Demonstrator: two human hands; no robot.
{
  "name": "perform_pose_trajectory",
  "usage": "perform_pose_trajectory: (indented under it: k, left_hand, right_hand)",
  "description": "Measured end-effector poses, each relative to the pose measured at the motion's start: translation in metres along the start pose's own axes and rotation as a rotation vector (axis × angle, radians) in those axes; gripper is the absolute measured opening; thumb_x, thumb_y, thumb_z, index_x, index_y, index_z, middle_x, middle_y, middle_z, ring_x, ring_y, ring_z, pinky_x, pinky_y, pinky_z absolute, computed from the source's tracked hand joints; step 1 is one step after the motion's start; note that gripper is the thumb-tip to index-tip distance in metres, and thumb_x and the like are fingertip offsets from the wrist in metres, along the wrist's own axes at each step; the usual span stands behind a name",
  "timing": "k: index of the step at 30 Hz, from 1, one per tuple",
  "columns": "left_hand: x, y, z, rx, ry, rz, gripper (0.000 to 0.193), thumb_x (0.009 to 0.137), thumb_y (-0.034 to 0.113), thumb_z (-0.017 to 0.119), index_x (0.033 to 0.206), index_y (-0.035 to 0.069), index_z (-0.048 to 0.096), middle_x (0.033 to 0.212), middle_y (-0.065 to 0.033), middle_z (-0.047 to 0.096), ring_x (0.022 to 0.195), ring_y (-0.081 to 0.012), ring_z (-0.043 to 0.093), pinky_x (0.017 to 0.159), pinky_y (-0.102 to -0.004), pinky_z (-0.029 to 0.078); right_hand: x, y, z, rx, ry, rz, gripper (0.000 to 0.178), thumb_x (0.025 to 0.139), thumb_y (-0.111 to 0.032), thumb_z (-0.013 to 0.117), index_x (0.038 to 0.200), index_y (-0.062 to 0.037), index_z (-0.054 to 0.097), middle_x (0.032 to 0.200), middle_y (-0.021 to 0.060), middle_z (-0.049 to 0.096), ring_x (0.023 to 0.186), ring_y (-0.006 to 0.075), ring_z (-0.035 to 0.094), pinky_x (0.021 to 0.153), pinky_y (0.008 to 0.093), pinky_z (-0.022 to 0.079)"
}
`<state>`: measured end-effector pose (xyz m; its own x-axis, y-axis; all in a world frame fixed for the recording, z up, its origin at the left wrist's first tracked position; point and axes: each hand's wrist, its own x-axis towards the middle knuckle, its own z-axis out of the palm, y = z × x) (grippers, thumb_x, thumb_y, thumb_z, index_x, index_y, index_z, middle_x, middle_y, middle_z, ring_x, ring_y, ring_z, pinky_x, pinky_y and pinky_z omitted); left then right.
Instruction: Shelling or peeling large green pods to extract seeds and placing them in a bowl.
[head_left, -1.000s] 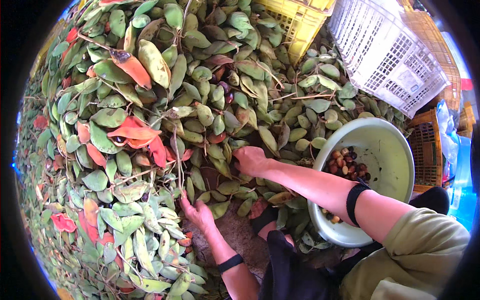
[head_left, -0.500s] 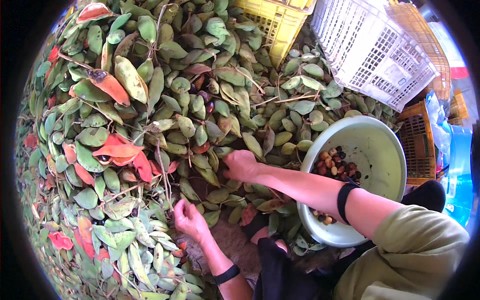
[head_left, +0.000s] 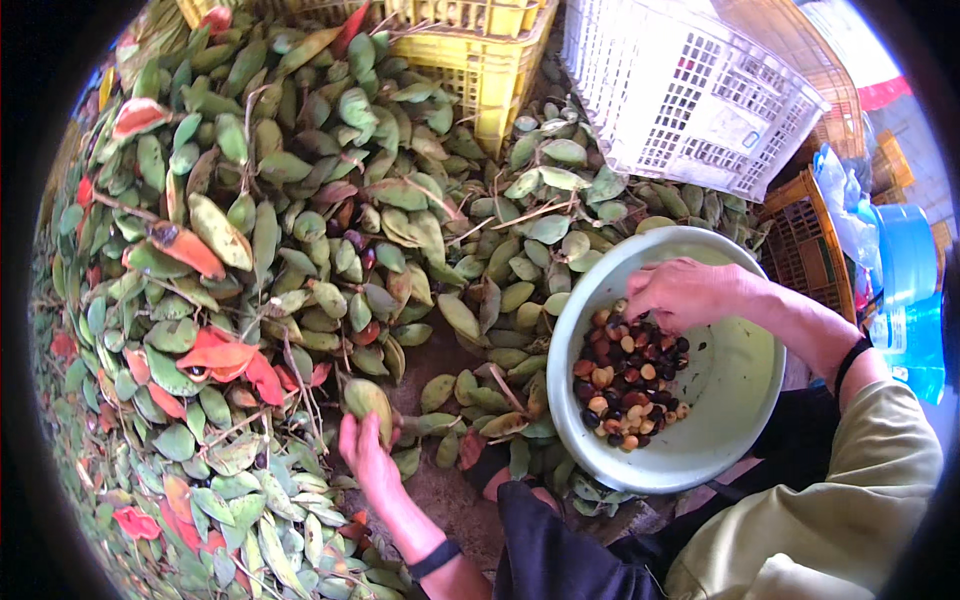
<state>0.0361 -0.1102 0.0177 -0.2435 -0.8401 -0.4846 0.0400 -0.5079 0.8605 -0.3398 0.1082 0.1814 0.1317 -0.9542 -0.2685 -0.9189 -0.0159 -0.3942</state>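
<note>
My left hand [head_left: 368, 452] is closed around a green seed pod [head_left: 369, 404] at the lower edge of the pile. Over the pale green basin [head_left: 757, 420] on the right, my right hand [head_left: 685, 293] is lowered inside the rim with its fingers bunched downward. Whatever those fingers hold, if anything, is hidden. Just below them, a heap of brown, dark and tan seeds [head_left: 632, 385] covers part of the basin's bottom. Green pods [head_left: 330, 300] with leaves and stalks fill the left and middle, and some split ones show red-orange insides [head_left: 222, 355].
Behind the pile stand yellow crates [head_left: 480, 75] and a tilted white crate [head_left: 690, 105]. A brown crate [head_left: 808, 240] and a blue container [head_left: 905, 270] are at the far right. My legs in dark trousers [head_left: 560, 545] lie below the basin.
My right hand has moved from the pile to inside the basin. A green pod is now in my left hand, which held none before. The whole view has shifted somewhat.
</note>
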Motion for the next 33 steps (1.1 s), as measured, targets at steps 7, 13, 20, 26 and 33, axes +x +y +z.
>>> perform_pose_trajectory:
  k: [7,13,20,26,33]
  left_hand:
    - [-0.088,0.035,0.079,-0.029,-0.433,0.114,0.052,0.075,0.006,0.076,0.116,-0.001,0.045,0.102,-0.0123,0.061,0.086,-0.0190,0.064,0.074,-0.0320,0.055]
    - [-0.111,0.039,0.158,0.405,-0.549,0.336,0.038,0.073,-0.009,0.069,0.104,0.003,0.049,0.093,-0.0043,0.061,0.084,-0.0107,0.059,0.076,-0.0276,0.050]
    - [-0.101,0.025,0.184,0.198,-0.795,-0.137,0.049,0.071,-0.004,0.074,0.115,0.001,0.054,0.105,-0.0095,0.063,0.096,-0.0148,0.060,0.085,-0.0301,0.051]
    - [-0.101,0.006,0.200,0.271,-0.932,-0.172,0.055,0.064,-0.001,0.081,0.113,0.001,0.058,0.104,-0.0058,0.065,0.089,-0.0137,0.062,0.081,-0.0286,0.051]
    - [-0.111,-0.012,0.200,0.439,-0.948,-0.173,0.052,0.064,0.004,0.084,0.111,0.000,0.060,0.101,-0.0048,0.067,0.091,-0.0135,0.061,0.082,-0.0284,0.050]
  right_hand:
    - [0.004,-0.042,0.025,0.658,0.229,0.274,0.040,0.082,-0.040,0.069,0.105,-0.0081,0.064,0.079,0.0108,0.062,0.068,0.0240,0.063,0.062,0.0356,0.052]
    - [0.049,-0.087,0.059,0.596,0.558,0.260,0.067,0.078,-0.043,0.073,0.122,0.0012,0.050,0.094,0.0159,0.054,0.074,0.0257,0.059,0.062,0.0350,0.049]
    - [0.020,-0.061,0.068,0.704,0.542,0.137,0.052,0.083,-0.033,0.071,0.119,-0.0011,0.052,0.104,0.0149,0.052,0.096,0.0316,0.053,0.082,0.0406,0.045]
    - [-0.002,-0.050,0.074,0.857,0.439,0.144,0.048,0.083,-0.026,0.070,0.120,-0.0015,0.051,0.104,0.0150,0.051,0.099,0.0318,0.052,0.086,0.0397,0.044]
    - [-0.020,-0.053,0.081,0.845,0.395,0.214,0.046,0.082,-0.022,0.072,0.118,-0.0014,0.052,0.101,0.0139,0.052,0.096,0.0314,0.054,0.085,0.0396,0.044]
